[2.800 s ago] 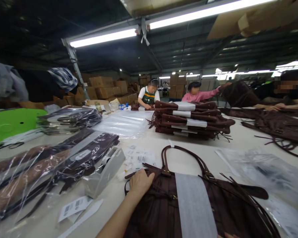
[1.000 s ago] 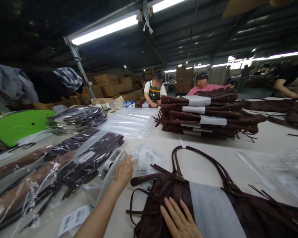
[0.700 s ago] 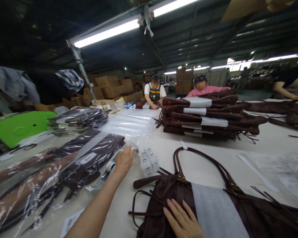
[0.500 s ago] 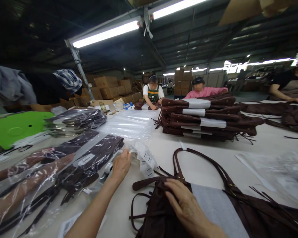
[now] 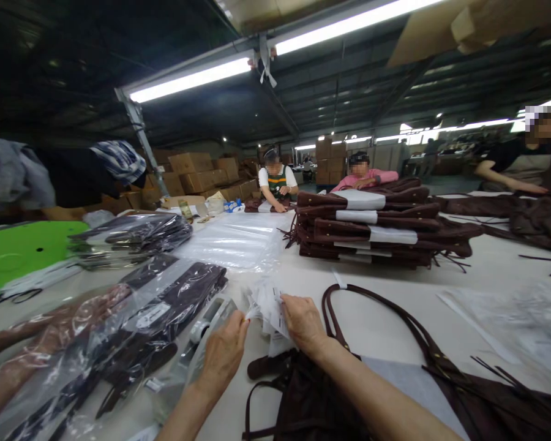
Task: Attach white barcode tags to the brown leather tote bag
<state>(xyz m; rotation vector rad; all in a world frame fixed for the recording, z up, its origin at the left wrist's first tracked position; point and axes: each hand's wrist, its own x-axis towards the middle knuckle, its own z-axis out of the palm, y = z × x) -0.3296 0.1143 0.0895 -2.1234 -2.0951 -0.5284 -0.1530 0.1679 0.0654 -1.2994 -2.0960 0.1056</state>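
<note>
My left hand and my right hand meet over a small clear packet of white barcode labels, both pinching it just above the table. Right below them lies a dark brown handbag with long handles and a white paper band across it. A grey tape dispenser sits by my left hand.
Bagged brown handbags lie at the left, a stack of clear plastic bags behind, and a pile of banded brown bags at centre. Loose plastic lies at the right. Other people work at the far side and right.
My left hand left the bag, took the label packet from the table beside the tape dispenser and lifted it. My right hand came off the bag and joined it on the packet.
</note>
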